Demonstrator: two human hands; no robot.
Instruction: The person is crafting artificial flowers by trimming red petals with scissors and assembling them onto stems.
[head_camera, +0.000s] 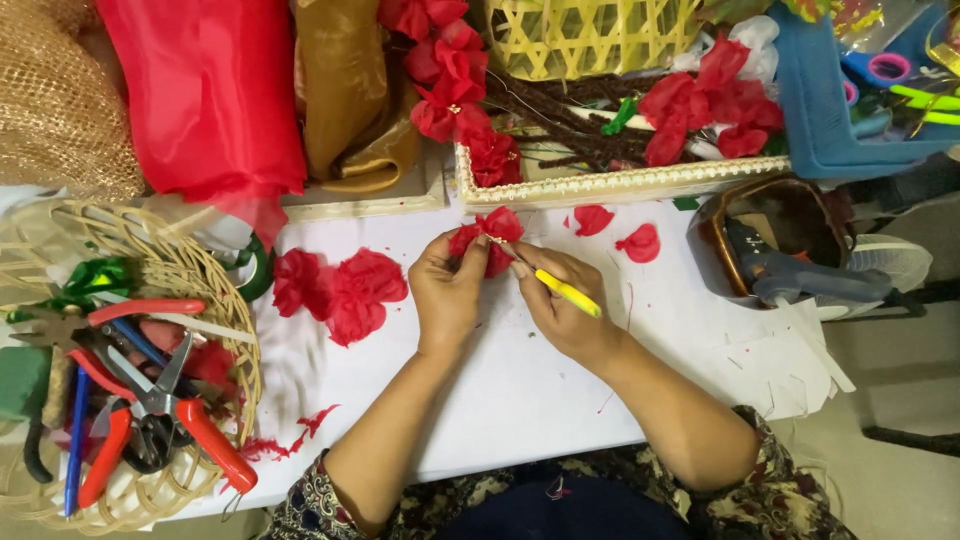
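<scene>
My left hand pinches a small red fabric flower above the white table. My right hand grips a yellow-handled tool, and its thin metal tip touches the flower's middle. Both hands meet at the flower, near the table's centre. A pile of loose red petals lies just left of my left hand. Two single red petals lie on the table to the upper right of my hands.
A woven basket at left holds red-handled pliers, scissors and pens. Red and gold fabric rolls lie at the back left. A framed tray with dark stems and red flowers sits behind. A brown bowl with a glue gun stands at right.
</scene>
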